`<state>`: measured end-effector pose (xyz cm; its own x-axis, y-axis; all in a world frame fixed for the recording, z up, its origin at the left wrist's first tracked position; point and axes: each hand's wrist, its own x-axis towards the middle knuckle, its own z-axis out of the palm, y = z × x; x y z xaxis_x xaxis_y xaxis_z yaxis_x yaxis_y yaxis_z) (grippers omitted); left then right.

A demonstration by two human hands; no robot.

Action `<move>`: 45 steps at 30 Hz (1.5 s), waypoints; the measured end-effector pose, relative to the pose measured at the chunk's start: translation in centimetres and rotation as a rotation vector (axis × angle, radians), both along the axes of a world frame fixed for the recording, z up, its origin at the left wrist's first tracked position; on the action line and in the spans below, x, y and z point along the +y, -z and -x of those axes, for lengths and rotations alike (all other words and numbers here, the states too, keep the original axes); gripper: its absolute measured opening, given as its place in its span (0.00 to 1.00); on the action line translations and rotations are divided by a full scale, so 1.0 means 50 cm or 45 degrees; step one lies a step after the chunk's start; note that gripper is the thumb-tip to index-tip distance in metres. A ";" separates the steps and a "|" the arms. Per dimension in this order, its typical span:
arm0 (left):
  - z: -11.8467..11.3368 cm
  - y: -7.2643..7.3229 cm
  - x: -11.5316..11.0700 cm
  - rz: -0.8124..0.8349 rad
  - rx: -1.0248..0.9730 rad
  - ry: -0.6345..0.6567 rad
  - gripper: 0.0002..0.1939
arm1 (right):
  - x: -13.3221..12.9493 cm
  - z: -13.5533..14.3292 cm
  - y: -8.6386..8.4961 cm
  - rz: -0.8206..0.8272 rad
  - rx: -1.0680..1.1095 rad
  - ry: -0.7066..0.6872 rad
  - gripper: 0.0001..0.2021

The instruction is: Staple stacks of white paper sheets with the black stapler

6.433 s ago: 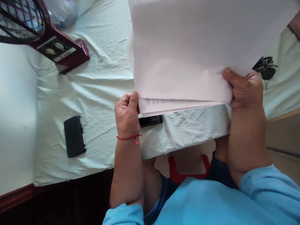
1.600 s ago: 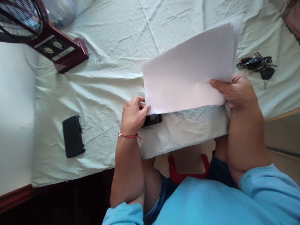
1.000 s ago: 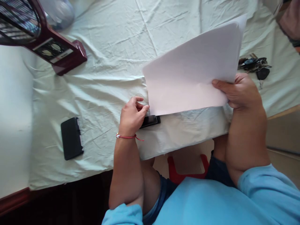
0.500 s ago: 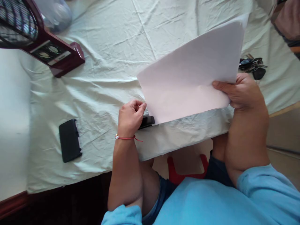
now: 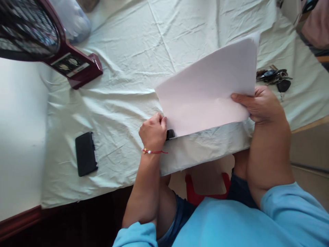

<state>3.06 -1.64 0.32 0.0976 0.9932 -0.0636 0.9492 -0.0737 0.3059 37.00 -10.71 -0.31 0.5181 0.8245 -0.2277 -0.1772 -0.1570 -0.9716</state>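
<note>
Blue shirt [image 5: 218, 223] nearest, below the white paper [image 5: 205, 96], with a red object [image 5: 189, 187] partly visible under the table edge. Left hand [image 5: 153, 131], red bracelet [image 5: 155, 152] at its wrist, is at the paper's lower left corner — fingers curled in, over a black object [image 5: 170, 134] whose end pokes out by that corner; grip on it can't be told. Right hand [image 5: 266, 104] pinches the paper's right side, thumb on top, other fingers hidden underneath. Black case [image 5: 86, 154] lies on the pale cloth [image 5: 123, 120], well left of the paper. Farther out: keys [image 5: 275, 76] just right of the paper; dark red racket [image 5: 79, 68] and clear bag [image 5: 78, 24] — beyond it, upper left.
</note>
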 end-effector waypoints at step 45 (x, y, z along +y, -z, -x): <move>0.036 0.016 0.024 -0.011 -1.525 0.080 0.37 | 0.062 -0.022 0.084 -0.583 -0.055 0.312 0.37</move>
